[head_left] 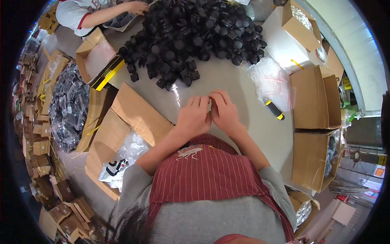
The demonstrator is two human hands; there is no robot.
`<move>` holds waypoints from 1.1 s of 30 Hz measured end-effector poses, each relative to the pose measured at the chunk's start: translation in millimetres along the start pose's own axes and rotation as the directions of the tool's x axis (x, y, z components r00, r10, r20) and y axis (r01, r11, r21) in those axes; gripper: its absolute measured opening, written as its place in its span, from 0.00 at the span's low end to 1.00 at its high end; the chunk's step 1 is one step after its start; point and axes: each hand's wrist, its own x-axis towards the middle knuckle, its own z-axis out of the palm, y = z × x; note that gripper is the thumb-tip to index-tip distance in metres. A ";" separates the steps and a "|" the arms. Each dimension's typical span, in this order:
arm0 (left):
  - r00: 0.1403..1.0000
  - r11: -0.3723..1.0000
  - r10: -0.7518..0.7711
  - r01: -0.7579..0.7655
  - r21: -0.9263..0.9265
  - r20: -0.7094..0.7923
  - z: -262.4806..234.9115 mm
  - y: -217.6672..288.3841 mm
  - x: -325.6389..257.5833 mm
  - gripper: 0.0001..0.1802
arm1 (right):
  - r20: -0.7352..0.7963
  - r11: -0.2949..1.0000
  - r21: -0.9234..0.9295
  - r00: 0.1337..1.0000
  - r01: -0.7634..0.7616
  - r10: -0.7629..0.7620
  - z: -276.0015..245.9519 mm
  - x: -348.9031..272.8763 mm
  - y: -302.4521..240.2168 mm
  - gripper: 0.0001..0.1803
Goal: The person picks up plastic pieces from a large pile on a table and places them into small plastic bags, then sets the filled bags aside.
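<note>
My left hand [192, 116] and my right hand [225, 114] are close together above the near part of the pale table [256, 134], just in front of my striped red apron [207, 173]. The fingers of both hands are bent, and their tips almost meet. Whatever lies between them is hidden behind the fingers and the backs of the hands. Beyond the fingertips, a large heap of small black plastic parts [191, 42] covers the far side of the table. To the right lie flat clear plastic bags [270, 77] and a yellow-and-black utility knife [274, 110].
An opened cardboard box [134, 110] with crumpled plastic stands at left, near a box of bagged dark parts [70, 107]. Cardboard boxes [310, 97] line the right edge. At the far left, another person's hand [137, 8] reaches toward the heap.
</note>
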 end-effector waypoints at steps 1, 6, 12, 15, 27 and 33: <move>0.996 0.996 -0.080 0.081 0.024 -0.034 3.5 0.9 -1.2 0.20 | -0.112 0.997 0.073 0.994 -0.008 0.017 7.4 1.1 3.9 0.16; 0.965 0.965 -0.259 0.260 0.027 -0.041 30.8 -34.1 -21.2 0.23 | -0.003 0.976 0.161 0.989 -0.145 0.147 20.7 8.1 14.4 0.15; 0.972 0.954 -0.231 0.217 -0.208 -0.045 61.6 -108.7 -65.0 0.22 | 0.192 0.938 0.310 0.977 -0.153 0.096 53.5 -1.6 29.5 0.15; 0.934 0.857 -0.326 0.358 -0.371 0.148 59.1 -110.4 -65.4 0.20 | 0.251 0.930 0.364 0.967 -0.057 -0.038 80.5 -5.9 28.5 0.16; 0.930 0.942 0.334 -0.337 -0.007 0.153 85.2 -111.5 -76.3 0.20 | 0.714 0.954 0.191 0.634 0.231 -0.297 184.0 63.2 -8.6 0.16; 0.894 0.894 0.448 -0.447 0.019 -0.029 41.5 -79.3 -74.1 0.16 | 0.642 0.837 0.363 0.761 -0.409 0.094 143.6 52.4 38.6 0.13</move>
